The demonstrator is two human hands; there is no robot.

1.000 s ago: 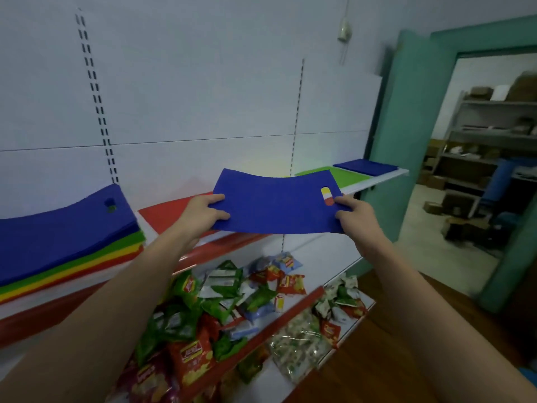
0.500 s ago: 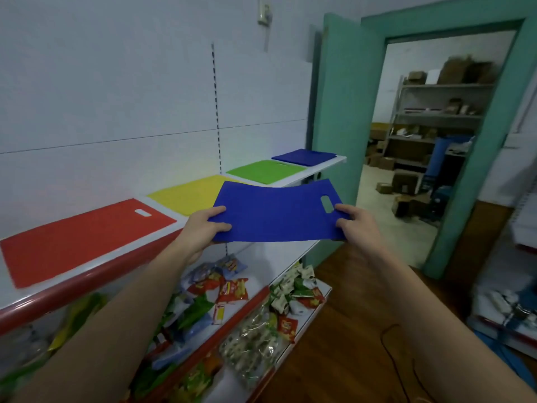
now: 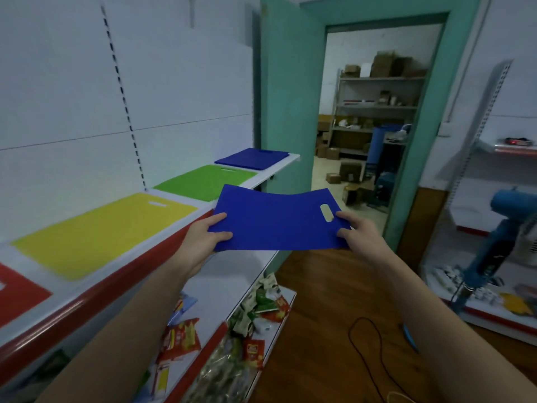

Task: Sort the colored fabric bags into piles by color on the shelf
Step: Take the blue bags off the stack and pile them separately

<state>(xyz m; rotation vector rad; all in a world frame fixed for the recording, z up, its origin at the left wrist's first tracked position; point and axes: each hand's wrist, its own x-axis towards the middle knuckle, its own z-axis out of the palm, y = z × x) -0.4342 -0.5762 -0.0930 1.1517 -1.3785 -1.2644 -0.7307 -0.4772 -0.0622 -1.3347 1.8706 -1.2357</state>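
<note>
Head view | left hand (image 3: 203,242) and right hand (image 3: 360,237) each pinch an end of the blue bag (image 3: 276,222) — held flat in the air, just off the shelf (image 3: 186,231) edge | blue pile (image 3: 251,159) lies at the far end — beyond the green bag (image 3: 203,181).

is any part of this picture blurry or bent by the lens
Head view: the held blue bag and both hands, left hand and right hand, are fairly sharp; the red bag and yellow bag near the left edge smear; the wide lens bows the shelf edge.
</note>
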